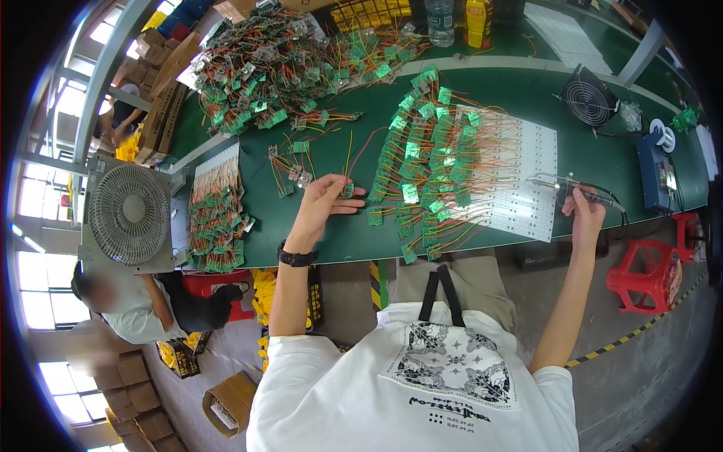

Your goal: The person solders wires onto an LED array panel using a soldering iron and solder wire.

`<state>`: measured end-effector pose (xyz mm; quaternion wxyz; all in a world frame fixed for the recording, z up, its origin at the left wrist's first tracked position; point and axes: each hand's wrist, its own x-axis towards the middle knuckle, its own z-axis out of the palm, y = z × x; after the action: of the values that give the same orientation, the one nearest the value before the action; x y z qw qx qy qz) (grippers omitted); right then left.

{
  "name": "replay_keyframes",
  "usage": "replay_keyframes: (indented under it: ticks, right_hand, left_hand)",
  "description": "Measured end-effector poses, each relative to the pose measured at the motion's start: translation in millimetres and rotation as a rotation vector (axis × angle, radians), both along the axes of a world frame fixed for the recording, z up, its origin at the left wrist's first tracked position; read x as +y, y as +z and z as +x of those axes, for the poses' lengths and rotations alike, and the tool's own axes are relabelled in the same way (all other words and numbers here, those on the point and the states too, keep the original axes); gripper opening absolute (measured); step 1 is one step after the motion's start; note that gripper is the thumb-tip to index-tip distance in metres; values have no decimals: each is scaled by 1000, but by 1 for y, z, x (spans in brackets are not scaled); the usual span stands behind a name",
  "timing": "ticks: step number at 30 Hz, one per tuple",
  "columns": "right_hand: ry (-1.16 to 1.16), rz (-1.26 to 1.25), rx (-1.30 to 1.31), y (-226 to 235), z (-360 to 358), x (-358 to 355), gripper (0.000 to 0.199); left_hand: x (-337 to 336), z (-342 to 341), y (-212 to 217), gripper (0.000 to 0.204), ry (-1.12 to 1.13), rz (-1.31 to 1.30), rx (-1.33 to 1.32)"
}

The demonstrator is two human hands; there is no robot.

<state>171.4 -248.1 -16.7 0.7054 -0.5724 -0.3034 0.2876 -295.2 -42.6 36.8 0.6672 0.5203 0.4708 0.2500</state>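
I have the small green circuit board (347, 190) pinched in the left hand (324, 197), just above the counter (316, 237) and to the left of the rows of wired boards (410, 151). I judge it very light and stiff, with a smooth face that could slip if held loosely. Its red wire (367, 149) and yellow wire (349, 154) reach up toward the far side; they look thin and springy, and their joints are probably the fragile part. I would take it by the bare edges, with light pressure, and never lift it by the wires.

The left hand is nearly closed, thumb against the fingers with the board between them, and the lower fingers point right. Its forearm comes up from the near edge, a black watch (297, 258) on the wrist. The right hand (585, 209) is curled around the handle of what looks like a soldering iron (597, 198), its metal front pointing left over the white perforated panel (531, 188). That forearm slants up from the near right, well apart from the left one.

Farther out I see a tangled heap of wired boards (260, 71) at the far left, and at the right a small black fan (590, 104) and a blue box (657, 177).
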Motion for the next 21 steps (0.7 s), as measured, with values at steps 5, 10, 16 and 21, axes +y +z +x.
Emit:
replay_keyframes:
  ticks: [5,10,16,21]
  right_hand:
    - [-24,2,13,-3,4,-3,21]
    - [-1,33,40,-3,2,-6,22]
    - [-13,5,35,2,-3,0,21]
    - [-31,-9,24,6,-2,-1,20]
  left_hand:
    - [-6,-8,-4,23,-61,31,10]
    - [-23,10,-10,21,-53,349,67]
    - [-32,78,15,20,8,808,253]
    - [-23,111,27,15,11,1444,439]
